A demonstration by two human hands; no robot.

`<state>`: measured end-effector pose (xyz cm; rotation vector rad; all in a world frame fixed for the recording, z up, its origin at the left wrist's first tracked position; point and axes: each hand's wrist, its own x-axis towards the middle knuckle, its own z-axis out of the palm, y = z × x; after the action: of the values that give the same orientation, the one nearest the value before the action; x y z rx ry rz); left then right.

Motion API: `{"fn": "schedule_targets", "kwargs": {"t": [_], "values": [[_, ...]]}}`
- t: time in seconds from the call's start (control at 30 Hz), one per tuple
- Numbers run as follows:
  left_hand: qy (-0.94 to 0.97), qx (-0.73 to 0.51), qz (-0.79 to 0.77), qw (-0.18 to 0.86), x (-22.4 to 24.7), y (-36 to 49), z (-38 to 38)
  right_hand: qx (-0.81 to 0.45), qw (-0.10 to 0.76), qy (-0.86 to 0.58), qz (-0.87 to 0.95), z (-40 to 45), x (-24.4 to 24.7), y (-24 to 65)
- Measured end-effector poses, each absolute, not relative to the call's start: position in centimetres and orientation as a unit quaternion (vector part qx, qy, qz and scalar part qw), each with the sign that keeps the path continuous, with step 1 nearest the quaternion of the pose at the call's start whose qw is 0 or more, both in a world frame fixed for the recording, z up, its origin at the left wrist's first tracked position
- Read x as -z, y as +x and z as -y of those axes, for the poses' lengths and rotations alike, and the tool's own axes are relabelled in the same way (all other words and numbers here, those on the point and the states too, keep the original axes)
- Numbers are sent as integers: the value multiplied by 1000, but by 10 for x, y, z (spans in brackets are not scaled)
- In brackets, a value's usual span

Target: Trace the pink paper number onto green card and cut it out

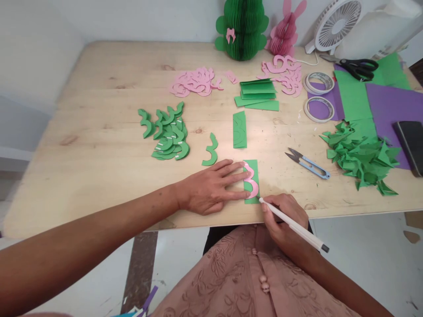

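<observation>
My left hand lies flat with its fingers spread, fingertips pressing a pink wavy paper cutout onto a green paper piece. In my right hand is a white pen, its tip touching the green paper beside the cutout's lower edge. Just beyond my left hand is a green wavy paper cutout. Farther up lies a green paper strip with curved lines on it. Blue thread snips rest to the right of the paper.
Stacked green cutouts and pink cutouts lie left and back. Green strips, tape rolls, black scissors, green scraps and a phone sit rightward. A green honeycomb figure and white fan stand behind.
</observation>
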<state>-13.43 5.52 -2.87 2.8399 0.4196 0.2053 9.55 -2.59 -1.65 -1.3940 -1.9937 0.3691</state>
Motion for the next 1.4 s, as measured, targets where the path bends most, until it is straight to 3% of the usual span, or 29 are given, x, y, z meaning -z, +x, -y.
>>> {"fn": "schedule_targets", "kwargs": {"t": [1.4], "values": [[975,-81,-145,148,29,-134,-55,-180,367,-502,762,25,17,98]]}}
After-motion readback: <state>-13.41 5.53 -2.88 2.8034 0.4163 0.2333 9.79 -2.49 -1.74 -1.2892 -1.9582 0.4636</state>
